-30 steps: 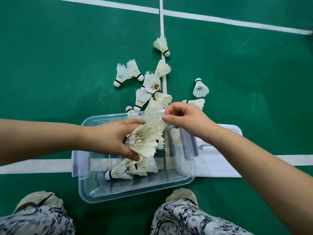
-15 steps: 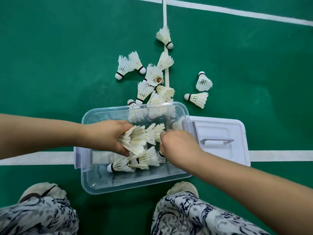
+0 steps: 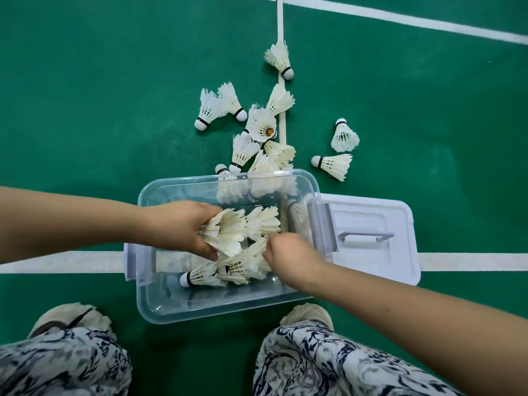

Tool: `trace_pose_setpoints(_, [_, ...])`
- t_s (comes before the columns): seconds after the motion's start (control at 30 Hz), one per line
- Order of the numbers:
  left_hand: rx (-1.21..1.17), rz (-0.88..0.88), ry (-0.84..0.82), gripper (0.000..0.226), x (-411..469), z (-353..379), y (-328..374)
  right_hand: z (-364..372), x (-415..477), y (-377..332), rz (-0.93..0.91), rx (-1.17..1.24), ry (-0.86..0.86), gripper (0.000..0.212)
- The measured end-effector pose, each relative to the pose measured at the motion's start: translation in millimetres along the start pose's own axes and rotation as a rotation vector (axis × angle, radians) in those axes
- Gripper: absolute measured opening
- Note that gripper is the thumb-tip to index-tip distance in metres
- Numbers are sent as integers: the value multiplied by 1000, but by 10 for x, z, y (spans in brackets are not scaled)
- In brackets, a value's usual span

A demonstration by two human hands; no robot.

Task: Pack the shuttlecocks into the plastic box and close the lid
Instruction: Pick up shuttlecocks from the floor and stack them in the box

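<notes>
A clear plastic box (image 3: 160, 312) stands open on the green court floor between my feet. My left hand (image 3: 177, 227) is inside it and grips the feather skirt of a white shuttlecock (image 3: 228, 232). My right hand (image 3: 288, 252) is also in the box, its curled fingers at the feathers of a shuttlecock (image 3: 243, 264) lying on the bottom; what they hold is hidden. A third shuttlecock (image 3: 200, 277) lies near the box's front. Several loose shuttlecocks (image 3: 257, 127) are scattered on the floor beyond the box. The white lid (image 3: 371, 212) lies flat to the right.
White court lines (image 3: 57, 261) cross under the box and run away from me. My two shoes (image 3: 71, 318) and patterned trouser legs (image 3: 314, 361) flank the box's near side. Two shuttlecocks (image 3: 334, 164) lie apart to the right.
My right hand came down from the box's far rim into the box and now sits lower by the bottom shuttlecocks. The left hand keeps its grip and shifted slightly left.
</notes>
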State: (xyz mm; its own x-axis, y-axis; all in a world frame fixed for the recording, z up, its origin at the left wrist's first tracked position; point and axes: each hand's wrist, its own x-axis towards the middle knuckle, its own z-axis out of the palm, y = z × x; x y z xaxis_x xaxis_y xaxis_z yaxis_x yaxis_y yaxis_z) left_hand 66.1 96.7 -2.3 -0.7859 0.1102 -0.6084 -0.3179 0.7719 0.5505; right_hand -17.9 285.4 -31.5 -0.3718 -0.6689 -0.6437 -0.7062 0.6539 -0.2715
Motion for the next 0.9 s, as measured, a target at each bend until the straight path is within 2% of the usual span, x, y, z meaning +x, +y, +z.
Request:
trace_pose_setpoints(0.13, [-25, -29, -21, 39, 14, 26, -10, 151, 65, -19, 47, 54, -131, 23])
trace_pose_setpoints(0.33, [-15, -61, -93, 39, 73, 107, 20, 32, 78, 17, 52, -30, -218, 22])
trace_pose_setpoints(0.43, [-18, -74, -105, 39, 87, 105, 39, -230, -1, 14, 67, 55, -133, 23])
trace_pose_setpoints(0.5, [-54, -89, -92, 40, 97, 90, 48, -451, -57, -19, 22, 191, 10, 25])
trace_pose_setpoints(0.57, [-126, -100, -56, 41, 115, 63, 79, -642, -108, -77, -65, 366, 171, 18])
trace_pose_setpoints(0.63, [-199, -112, -12, 39, 139, 27, 143, -759, -154, -149, -122, 503, 269, 21])
trace_pose_setpoints(0.9, [-246, -115, -5, 40, 251, 114, 332, -615, -260, -128, -154, 394, 297, 23])
